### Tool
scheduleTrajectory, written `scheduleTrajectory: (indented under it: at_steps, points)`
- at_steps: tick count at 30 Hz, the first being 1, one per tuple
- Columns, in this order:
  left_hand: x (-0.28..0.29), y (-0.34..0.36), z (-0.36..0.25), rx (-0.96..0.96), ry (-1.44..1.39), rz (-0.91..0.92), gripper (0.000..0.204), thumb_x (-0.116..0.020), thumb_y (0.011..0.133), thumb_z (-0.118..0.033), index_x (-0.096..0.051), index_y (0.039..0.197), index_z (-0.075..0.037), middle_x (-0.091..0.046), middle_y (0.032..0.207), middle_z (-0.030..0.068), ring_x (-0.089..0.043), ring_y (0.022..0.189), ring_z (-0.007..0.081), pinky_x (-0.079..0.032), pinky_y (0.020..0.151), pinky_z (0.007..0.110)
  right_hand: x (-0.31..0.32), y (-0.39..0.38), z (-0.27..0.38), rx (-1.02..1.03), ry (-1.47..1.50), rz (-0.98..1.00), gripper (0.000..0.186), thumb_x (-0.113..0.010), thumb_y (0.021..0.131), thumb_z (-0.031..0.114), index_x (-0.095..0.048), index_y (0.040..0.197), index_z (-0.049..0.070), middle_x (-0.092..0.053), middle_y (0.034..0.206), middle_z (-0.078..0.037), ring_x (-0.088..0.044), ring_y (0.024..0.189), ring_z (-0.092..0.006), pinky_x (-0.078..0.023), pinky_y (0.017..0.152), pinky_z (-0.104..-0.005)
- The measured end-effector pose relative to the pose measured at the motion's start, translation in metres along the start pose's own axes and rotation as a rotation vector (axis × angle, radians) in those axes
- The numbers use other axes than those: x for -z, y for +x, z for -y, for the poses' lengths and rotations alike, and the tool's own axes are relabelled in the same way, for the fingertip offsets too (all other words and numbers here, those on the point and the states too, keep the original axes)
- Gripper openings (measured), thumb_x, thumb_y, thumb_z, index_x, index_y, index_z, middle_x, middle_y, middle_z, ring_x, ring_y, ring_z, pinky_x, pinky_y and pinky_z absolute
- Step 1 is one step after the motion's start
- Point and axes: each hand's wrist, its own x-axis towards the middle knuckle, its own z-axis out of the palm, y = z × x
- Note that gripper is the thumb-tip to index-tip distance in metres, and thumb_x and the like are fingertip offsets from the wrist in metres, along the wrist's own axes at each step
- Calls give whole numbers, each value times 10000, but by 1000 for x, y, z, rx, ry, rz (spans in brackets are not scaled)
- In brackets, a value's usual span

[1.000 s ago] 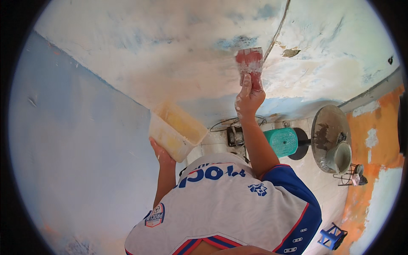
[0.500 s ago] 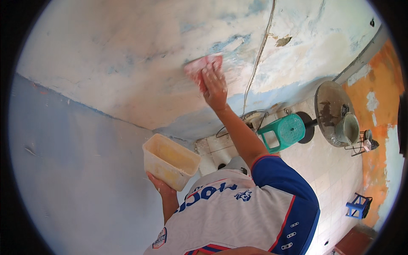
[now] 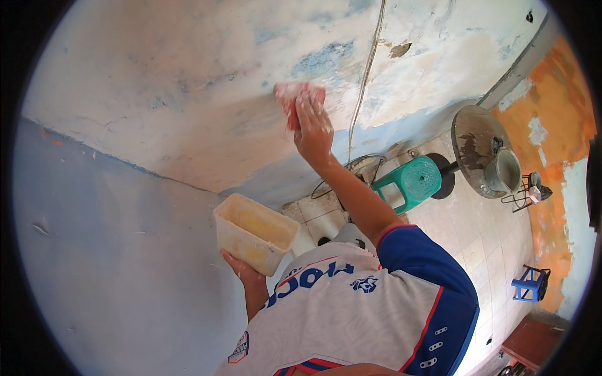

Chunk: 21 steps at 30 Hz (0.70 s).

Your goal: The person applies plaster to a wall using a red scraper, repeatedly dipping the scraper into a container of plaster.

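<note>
My right hand [image 3: 313, 133] grips a flat red putty spreader [image 3: 291, 99] smeared with white, its fingers laid over the face. The spreader is at the patchy white-and-blue wall [image 3: 207, 119], just below a bare blue patch; whether its edge touches cannot be made out. Lower and to the left, my left hand [image 3: 243, 268] holds a pale rectangular plastic tub [image 3: 254, 247] from beneath. The tub is tilted, with yellowish-white residue on its inner walls. White smears mark my right fingers.
A cable [image 3: 365, 75] runs down the wall right of the spreader. Beyond my right arm stand a green plastic stool [image 3: 411, 185] and a round table [image 3: 469, 135] carrying a bucket [image 3: 503, 171]. A blue stool [image 3: 528, 286] is farther right. A bluish wall [image 3: 119, 250] adjoins on the left.
The spreader in my right hand has slid toward the cable and slightly down the wall, and its angle has changed. My view has shifted a little; the left hand still holds the tub.
</note>
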Motion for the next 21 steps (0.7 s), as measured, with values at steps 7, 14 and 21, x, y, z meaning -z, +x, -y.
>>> scheduleTrajectory:
  at_steps: [7, 14, 21]
  points:
    - [5, -4, 3, 2, -41, 9, 749, -288, 1046, -662, -298, 1592, -150, -373, 1608, 94, -392, 1457, 325, -377, 1174, 478, 42, 44, -20, -108, -132, -210, 372, -601, 981, 84, -637, 1348, 39, -610, 1366, -273, -618, 1209, -464, -529, 942, -481]
    - [-5, -10, 3, -6, -14, -34, 745, -298, 1044, -663, -301, 1591, -158, -373, 1609, 92, -392, 1457, 328, -382, 1170, 484, -10, 18, -14, -21, -123, -18, 507, -630, 893, 28, -579, 1396, 9, -619, 1355, -250, -538, 1323, -460, -451, 1088, -511]
    - [12, -11, 2, -22, -32, 15, 757, -287, 1035, -687, -292, 1599, -182, -356, 1620, 79, -380, 1467, 315, -363, 1187, 480, 39, 43, -15, -205, -34, -202, 462, -521, 1003, 33, -520, 1465, 22, -534, 1455, -280, -473, 1396, -438, -504, 1034, -463]
